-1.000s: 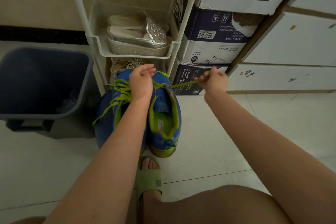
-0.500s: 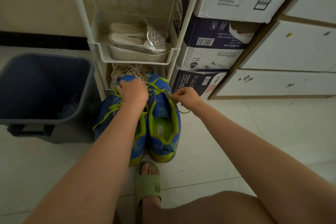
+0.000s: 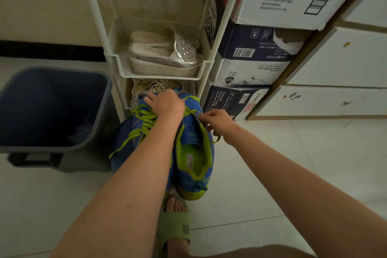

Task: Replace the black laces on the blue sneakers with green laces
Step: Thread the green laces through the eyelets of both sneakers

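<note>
Two blue sneakers stand side by side on the floor, toes toward the rack. The left sneaker (image 3: 121, 142) carries green laces (image 3: 144, 117), one loose end trailing down its left side. My left hand (image 3: 165, 104) presses down on the toe end of the right sneaker (image 3: 194, 157), covering its front eyelets. My right hand (image 3: 217, 121) pinches the green lace at the right sneaker's right eyelet row, with a short loop (image 3: 215, 139) hanging below the fingers. No black laces are in view.
A dark blue bin (image 3: 50, 109) stands left of the sneakers. Behind them is a white shoe rack (image 3: 159, 73) with silver sandals (image 3: 167, 56). Stacked cartons (image 3: 251, 63) and white drawers (image 3: 335, 98) fill the right. My foot in a green slipper (image 3: 176, 226) is just behind the sneakers.
My right hand, which held the lace stretched out to the right, has come back to the right sneaker's eyelets. My left hand slid forward over the toe.
</note>
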